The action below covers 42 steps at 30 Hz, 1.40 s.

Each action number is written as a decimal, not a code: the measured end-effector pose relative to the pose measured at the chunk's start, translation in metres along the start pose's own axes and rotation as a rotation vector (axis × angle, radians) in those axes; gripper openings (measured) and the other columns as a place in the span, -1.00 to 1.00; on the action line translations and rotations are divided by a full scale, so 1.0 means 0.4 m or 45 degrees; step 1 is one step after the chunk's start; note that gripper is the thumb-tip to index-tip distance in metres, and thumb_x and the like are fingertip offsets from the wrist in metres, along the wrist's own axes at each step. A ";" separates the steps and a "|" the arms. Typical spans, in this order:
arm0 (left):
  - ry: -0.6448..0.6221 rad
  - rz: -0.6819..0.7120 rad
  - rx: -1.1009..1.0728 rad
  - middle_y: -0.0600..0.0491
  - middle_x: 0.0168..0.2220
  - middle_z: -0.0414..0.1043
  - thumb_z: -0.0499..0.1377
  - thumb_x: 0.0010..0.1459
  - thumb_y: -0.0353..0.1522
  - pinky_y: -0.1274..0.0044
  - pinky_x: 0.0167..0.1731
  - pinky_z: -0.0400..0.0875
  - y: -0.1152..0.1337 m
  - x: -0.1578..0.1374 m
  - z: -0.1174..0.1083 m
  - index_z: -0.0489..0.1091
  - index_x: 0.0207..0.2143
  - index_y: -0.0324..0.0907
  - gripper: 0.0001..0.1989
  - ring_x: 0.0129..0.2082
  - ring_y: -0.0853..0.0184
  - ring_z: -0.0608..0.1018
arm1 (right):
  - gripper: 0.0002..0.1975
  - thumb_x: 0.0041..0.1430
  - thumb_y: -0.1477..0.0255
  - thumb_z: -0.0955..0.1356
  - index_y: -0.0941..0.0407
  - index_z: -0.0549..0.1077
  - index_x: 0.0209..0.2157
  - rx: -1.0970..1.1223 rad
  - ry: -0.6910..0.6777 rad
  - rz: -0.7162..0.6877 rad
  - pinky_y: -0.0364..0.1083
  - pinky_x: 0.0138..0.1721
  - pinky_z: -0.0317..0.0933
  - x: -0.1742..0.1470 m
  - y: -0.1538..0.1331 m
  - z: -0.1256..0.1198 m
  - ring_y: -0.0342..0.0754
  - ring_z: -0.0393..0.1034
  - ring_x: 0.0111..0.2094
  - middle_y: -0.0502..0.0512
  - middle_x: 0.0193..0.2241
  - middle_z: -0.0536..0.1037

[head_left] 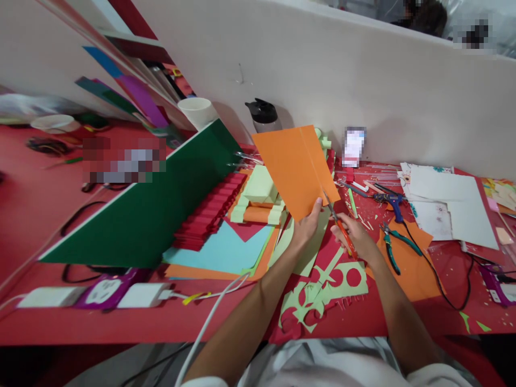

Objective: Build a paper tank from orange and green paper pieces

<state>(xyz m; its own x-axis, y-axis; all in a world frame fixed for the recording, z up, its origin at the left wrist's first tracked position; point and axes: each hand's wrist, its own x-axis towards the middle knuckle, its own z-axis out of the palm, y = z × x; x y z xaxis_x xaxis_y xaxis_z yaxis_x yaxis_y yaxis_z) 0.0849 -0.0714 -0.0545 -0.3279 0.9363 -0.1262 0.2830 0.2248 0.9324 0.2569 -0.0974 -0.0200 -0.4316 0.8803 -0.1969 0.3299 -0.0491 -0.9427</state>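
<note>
Head view: your left grip (308, 224) pinches orange paper (292, 166), likely light, bendable, best edge-held; your right grip (358, 236) clasps scissors (344, 235).

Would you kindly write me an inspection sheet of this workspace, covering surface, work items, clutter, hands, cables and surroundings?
Surface: red table, strewn with paper and small scraps.
Work items: orange sheet, held up; scissors, blades at its lower edge.
Clutter: green offcut with round holes, glue gun, pliers.
Hands: left hand grips the sheet; right hand holds the scissors.
Cables: white cable crosses the front edge; black cord runs from the glue gun; purple power strip at left.
Surroundings: white partition behind, with bottle and phone before it; phone screen too blurred to read.
</note>
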 end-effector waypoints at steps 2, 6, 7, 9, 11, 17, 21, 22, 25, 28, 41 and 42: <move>-0.001 -0.004 -0.003 -0.04 0.00 0.62 -0.01 0.30 0.05 0.30 0.25 0.30 -0.001 0.001 0.000 0.51 -0.43 -0.05 -0.50 0.19 0.02 0.51 | -0.57 0.33 0.11 0.37 0.05 0.42 0.10 0.004 0.005 -0.001 -0.20 -0.52 0.19 0.000 0.000 0.000 -0.18 0.28 -0.57 -0.07 -0.48 0.44; -0.012 -0.005 0.011 -0.05 -0.05 0.63 -0.03 0.31 0.06 0.28 0.23 0.32 0.000 0.000 -0.001 0.49 -0.44 -0.05 -0.49 0.15 0.00 0.53 | -0.56 0.33 0.10 0.37 0.05 0.43 0.10 0.016 0.008 -0.003 -0.21 -0.54 0.19 0.000 -0.002 0.001 -0.18 0.27 -0.60 -0.08 -0.50 0.44; -0.009 -0.004 0.015 -0.06 -0.05 0.63 -0.03 0.31 0.06 0.28 0.23 0.32 0.000 0.000 -0.001 0.49 -0.43 -0.05 -0.49 0.15 0.01 0.53 | -0.56 0.33 0.10 0.37 0.05 0.43 0.10 0.021 0.010 -0.004 -0.21 -0.55 0.18 0.000 -0.003 0.002 -0.19 0.26 -0.60 -0.08 -0.50 0.44; 0.004 0.002 0.025 -0.06 -0.03 0.62 -0.03 0.31 0.05 0.28 0.23 0.32 0.001 -0.002 -0.002 0.51 -0.42 -0.06 -0.49 0.15 0.01 0.53 | -0.55 0.33 0.09 0.37 0.05 0.43 0.10 0.025 0.019 -0.006 -0.21 -0.56 0.17 -0.001 -0.003 0.004 -0.19 0.26 -0.61 -0.08 -0.49 0.44; 0.020 0.018 0.031 -0.06 -0.02 0.61 -0.03 0.31 0.04 0.28 0.23 0.31 0.003 -0.003 -0.003 0.52 -0.40 -0.05 -0.50 0.16 0.02 0.53 | -0.55 0.32 0.08 0.37 0.05 0.43 0.10 0.024 0.028 -0.007 -0.21 -0.57 0.16 0.000 -0.002 0.006 -0.19 0.25 -0.61 -0.08 -0.50 0.44; 0.032 0.036 -0.007 -0.06 -0.05 0.61 -0.01 0.30 0.04 0.29 0.23 0.31 0.006 -0.005 -0.008 0.51 -0.42 -0.05 -0.51 0.11 0.05 0.55 | -0.55 0.31 0.08 0.38 0.06 0.44 0.08 0.010 0.047 -0.015 -0.21 -0.57 0.16 0.004 0.004 0.009 -0.19 0.25 -0.61 -0.08 -0.50 0.44; 0.052 0.068 -0.088 -0.05 -0.13 0.63 0.03 0.25 0.08 0.32 0.22 0.33 0.006 0.000 -0.011 0.46 -0.48 -0.05 -0.51 0.03 0.07 0.58 | -0.54 0.30 0.08 0.39 0.06 0.44 0.09 -0.014 0.066 -0.028 -0.20 -0.54 0.18 0.010 0.012 0.011 -0.14 0.32 -0.54 -0.05 -0.49 0.45; 0.054 0.067 -0.096 -0.04 -0.16 0.63 0.03 0.24 0.08 0.32 0.20 0.35 0.006 0.001 -0.011 0.45 -0.50 -0.05 -0.51 0.01 0.07 0.59 | -0.53 0.30 0.08 0.39 0.06 0.43 0.10 -0.021 0.064 -0.036 -0.20 -0.53 0.18 0.011 0.013 0.012 -0.13 0.34 -0.52 -0.04 -0.47 0.45; 0.056 0.051 -0.096 -0.03 -0.21 0.63 0.04 0.23 0.07 0.31 0.17 0.39 0.008 0.000 -0.011 0.43 -0.52 -0.04 -0.52 -0.01 0.07 0.60 | -0.50 0.30 0.05 0.37 0.06 0.41 0.13 -0.048 0.050 -0.053 -0.20 -0.51 0.19 0.012 0.015 0.012 -0.14 0.32 -0.51 -0.03 -0.42 0.46; 0.016 0.040 -0.093 -0.03 -0.15 0.64 0.06 0.24 0.06 0.33 0.16 0.40 0.011 -0.009 -0.009 0.46 -0.49 -0.04 -0.54 0.04 0.07 0.58 | -0.46 0.32 0.02 0.35 0.06 0.38 0.16 -0.063 0.046 -0.069 -0.19 -0.51 0.18 0.009 0.011 0.010 -0.16 0.24 -0.54 -0.04 -0.42 0.43; 0.026 0.048 -0.099 -0.09 -0.01 0.62 0.08 0.31 0.04 0.32 0.26 0.30 0.016 -0.023 -0.003 0.54 -0.28 -0.07 -0.57 0.22 0.10 0.50 | -0.48 0.31 0.02 0.36 0.06 0.40 0.13 -0.020 0.110 -0.084 -0.17 -0.49 0.18 0.009 0.011 0.016 -0.11 0.29 -0.49 -0.01 -0.41 0.44; 0.030 0.043 -0.115 -0.09 0.02 0.61 0.09 0.30 0.04 0.31 0.27 0.29 0.017 -0.024 -0.002 0.54 -0.27 -0.08 -0.57 0.23 0.10 0.50 | -0.48 0.30 0.02 0.36 0.07 0.40 0.13 -0.017 0.111 -0.084 -0.17 -0.49 0.18 0.010 0.012 0.017 -0.11 0.29 -0.49 -0.02 -0.43 0.43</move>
<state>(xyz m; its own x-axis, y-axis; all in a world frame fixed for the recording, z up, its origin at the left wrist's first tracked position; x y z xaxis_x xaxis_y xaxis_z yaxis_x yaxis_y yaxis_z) 0.0891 -0.0790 -0.0469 -0.3410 0.9360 -0.0870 0.2122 0.1668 0.9629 0.2509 -0.0972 -0.0271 -0.3783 0.9192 -0.1097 0.3144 0.0161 -0.9492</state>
